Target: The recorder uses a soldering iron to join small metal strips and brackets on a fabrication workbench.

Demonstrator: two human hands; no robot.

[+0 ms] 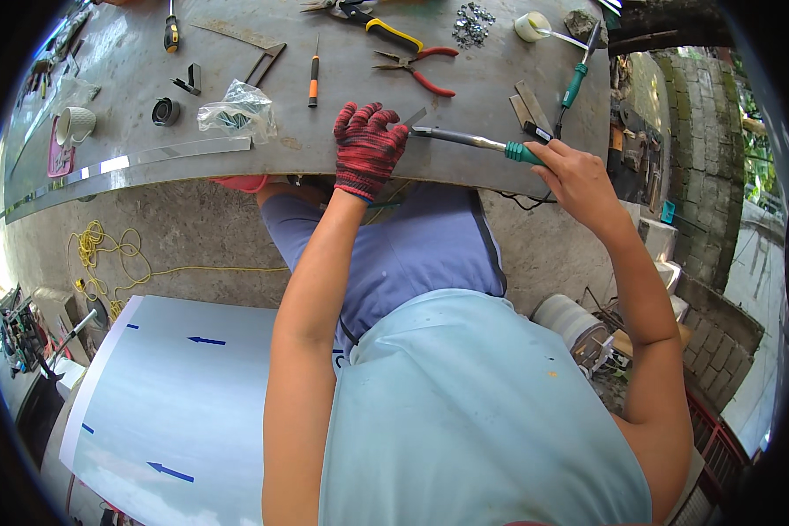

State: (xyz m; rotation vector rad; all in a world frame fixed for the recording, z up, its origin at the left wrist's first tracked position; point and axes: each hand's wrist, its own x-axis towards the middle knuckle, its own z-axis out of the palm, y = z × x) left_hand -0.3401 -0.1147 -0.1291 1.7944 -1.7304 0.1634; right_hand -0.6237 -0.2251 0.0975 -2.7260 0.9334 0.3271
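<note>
My left hand [368, 145] wears a red knitted glove and presses down on a small metal piece [415, 117] at the near edge of the grey workbench [342, 53]. My right hand [579, 180] is bare and grips the green handle of a soldering iron [478, 140]. The iron's metal shaft points left, and its tip sits right beside my gloved fingers at the metal piece.
Red-handled pliers [416, 70], yellow-handled snips [386, 31], an orange screwdriver [313, 83], a second green-handled tool [577, 79], a plastic bag [237, 110], a white cup [74, 125] and a long metal strip [131, 162] lie on the bench. A large film-covered sheet [175, 394] and yellow cord [105, 254] are on the floor.
</note>
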